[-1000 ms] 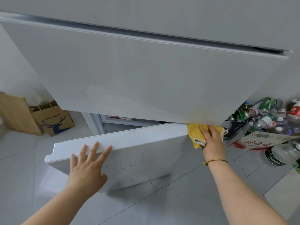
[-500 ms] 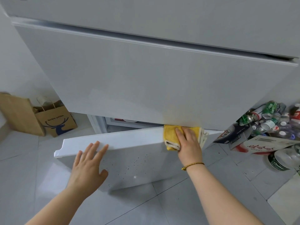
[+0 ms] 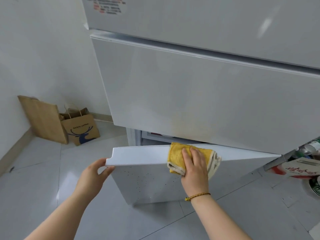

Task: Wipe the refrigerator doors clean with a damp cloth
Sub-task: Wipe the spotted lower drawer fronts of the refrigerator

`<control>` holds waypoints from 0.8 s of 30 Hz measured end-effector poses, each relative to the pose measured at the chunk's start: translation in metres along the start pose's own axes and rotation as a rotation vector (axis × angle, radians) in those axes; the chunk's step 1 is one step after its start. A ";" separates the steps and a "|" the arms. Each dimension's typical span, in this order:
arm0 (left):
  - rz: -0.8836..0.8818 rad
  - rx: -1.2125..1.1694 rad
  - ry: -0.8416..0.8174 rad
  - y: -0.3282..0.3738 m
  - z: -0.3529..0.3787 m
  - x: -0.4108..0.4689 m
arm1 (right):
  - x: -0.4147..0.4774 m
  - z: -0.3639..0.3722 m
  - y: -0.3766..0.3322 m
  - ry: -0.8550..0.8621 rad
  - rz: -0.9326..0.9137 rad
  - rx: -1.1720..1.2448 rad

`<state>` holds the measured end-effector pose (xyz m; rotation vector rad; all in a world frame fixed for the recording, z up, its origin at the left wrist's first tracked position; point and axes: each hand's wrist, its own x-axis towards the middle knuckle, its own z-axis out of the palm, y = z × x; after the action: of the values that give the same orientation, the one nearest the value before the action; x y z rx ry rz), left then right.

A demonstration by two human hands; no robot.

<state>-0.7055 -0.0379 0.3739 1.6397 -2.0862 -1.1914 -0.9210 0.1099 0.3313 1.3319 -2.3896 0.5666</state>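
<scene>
Pressing the soft folded cloth (image 3: 174,156) onto the open bottom door (image 3: 138,155) along its top edge, the right hand (image 3: 194,168) lies flat-fingered; the left hand (image 3: 91,177) curls round the stiff, free-swinging corner, seemingly steadying it.

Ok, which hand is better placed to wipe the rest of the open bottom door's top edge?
The right. The right hand presses the yellow cloth flat on that edge, while the left hand grips the free corner of the bottom door, steadying it.
</scene>
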 end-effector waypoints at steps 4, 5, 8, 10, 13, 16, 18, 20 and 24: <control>0.102 0.003 -0.096 -0.007 -0.011 0.032 | 0.006 0.014 -0.021 0.047 0.022 0.012; 0.127 -0.011 -0.108 -0.005 -0.009 0.036 | 0.006 0.012 -0.019 0.050 0.017 0.020; 0.194 -0.063 -0.171 -0.008 -0.012 0.059 | 0.004 0.015 -0.021 0.070 -0.052 0.037; 0.231 -0.108 -0.194 -0.008 -0.014 0.078 | 0.004 0.020 -0.023 0.112 -0.073 0.062; 0.267 -0.187 -0.143 -0.004 -0.009 0.100 | 0.006 0.031 -0.027 0.209 0.000 0.073; 0.300 -0.252 -0.072 0.001 -0.003 0.116 | 0.012 0.049 -0.028 0.282 0.032 0.059; 0.349 -0.271 -0.026 0.001 0.002 0.126 | 0.017 0.062 -0.025 0.334 0.022 0.068; 0.409 -0.289 0.042 -0.006 0.012 0.132 | 0.015 0.076 -0.023 0.410 0.006 0.061; 0.467 -0.376 0.136 -0.020 0.027 0.137 | 0.014 0.096 -0.015 0.528 -0.038 0.077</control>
<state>-0.7562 -0.1489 0.3025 0.9700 -1.8725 -1.1767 -0.9252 0.0442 0.2579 1.0840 -1.9246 0.8812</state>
